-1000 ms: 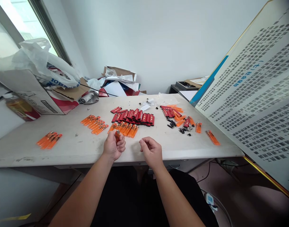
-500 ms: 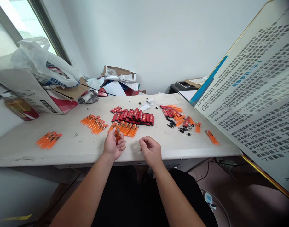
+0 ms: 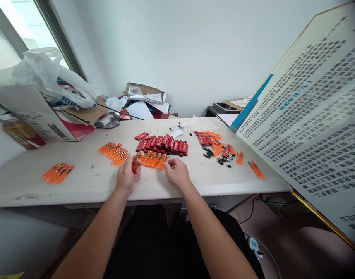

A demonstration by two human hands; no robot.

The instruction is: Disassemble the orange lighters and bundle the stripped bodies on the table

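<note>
I see a pale table (image 3: 78, 186) with a row of red lighters (image 3: 162, 143) lying at its middle. Near the left edge sits a small bunch of orange lighters (image 3: 57, 173), and a second bunch (image 3: 113, 151) lies left of the red row. To the right is a mixed heap of red and orange lighters (image 3: 210, 138) with small black parts (image 3: 208, 153) just beside it, and a lone orange lighter (image 3: 256, 169) lies further right. At the far left stands a cardboard box (image 3: 40, 116) with a plastic bag (image 3: 43, 77) on top, below a window (image 3: 17, 23). Papers (image 3: 145, 102) are piled by the far wall. A large printed board (image 3: 311, 116) leans on the right.
</note>
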